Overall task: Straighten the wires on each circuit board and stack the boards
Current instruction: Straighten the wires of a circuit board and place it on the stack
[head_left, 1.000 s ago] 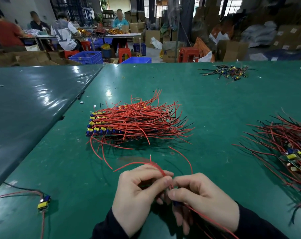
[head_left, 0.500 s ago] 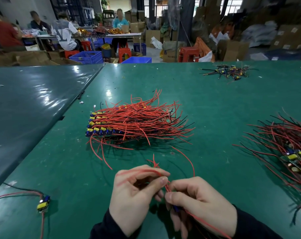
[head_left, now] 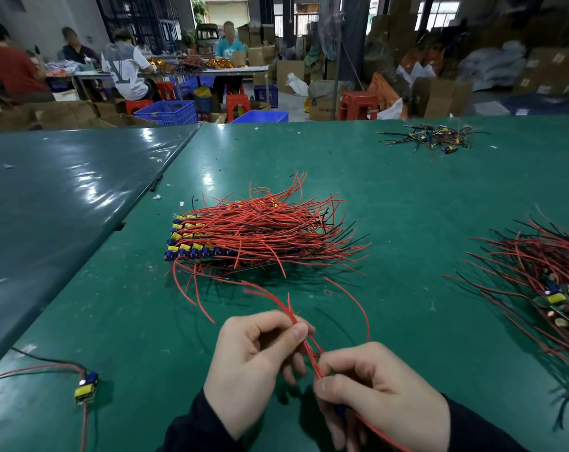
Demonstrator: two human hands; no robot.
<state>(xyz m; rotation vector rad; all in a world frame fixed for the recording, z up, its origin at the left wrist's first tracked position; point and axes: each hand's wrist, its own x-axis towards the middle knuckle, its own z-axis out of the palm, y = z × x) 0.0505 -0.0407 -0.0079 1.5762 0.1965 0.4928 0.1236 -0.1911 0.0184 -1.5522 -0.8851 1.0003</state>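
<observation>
At the bench's (head_left: 407,223) near left edge lies a lone board (head_left: 86,387). The stacked boards (head_left: 244,236) sit mid-bench, thin red leads fanned. Left hand (head_left: 253,367) pinches glossy red wires (head_left: 297,327); right hand (head_left: 381,396) grips their board near the front edge. A tangled pile (head_left: 544,282) lies right.

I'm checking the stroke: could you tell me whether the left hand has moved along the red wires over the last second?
Yes. The left hand has slid up the red wires, away from the right hand and toward the stack, which has stayed put.

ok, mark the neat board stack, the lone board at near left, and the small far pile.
board stack (head_left: 195,246): head view, blue-yellow component edge.
lone board (head_left: 85,388): head view, yellow part.
far pile (head_left: 434,140): head view, tangle middle.
</observation>
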